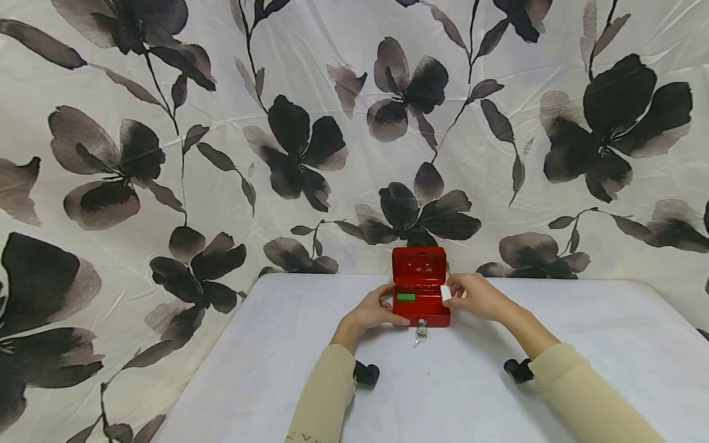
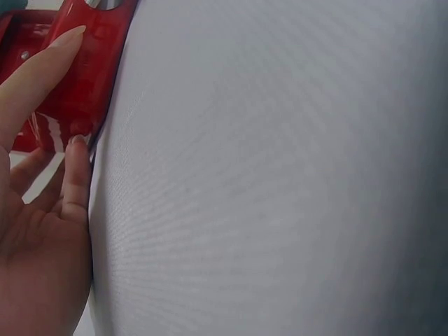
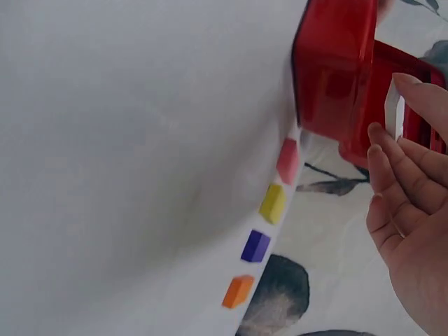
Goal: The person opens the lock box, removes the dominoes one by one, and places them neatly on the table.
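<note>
A small red cash box (image 1: 423, 320) stands on the white table with its lid (image 1: 419, 266) raised. Inside it, toward the left, lies a green block (image 1: 406, 297). Keys (image 1: 421, 333) hang from the lock at the front. My left hand (image 1: 373, 309) holds the box by its left side; in the left wrist view the thumb (image 2: 42, 77) lies along the red front wall. Above the box's right edge, my right hand (image 1: 479, 296) pinches a white block (image 1: 445, 293) between thumb and fingers. The right wrist view shows this white block (image 3: 393, 108) edge-on, beside the lid.
Several coloured blocks lie in a row along the table's far edge, to the right of the box: pink (image 3: 288, 161), yellow (image 3: 272, 204), purple (image 3: 255, 246) and orange (image 3: 238, 291). A floral cloth (image 1: 299, 154) hangs behind the table (image 1: 432, 394).
</note>
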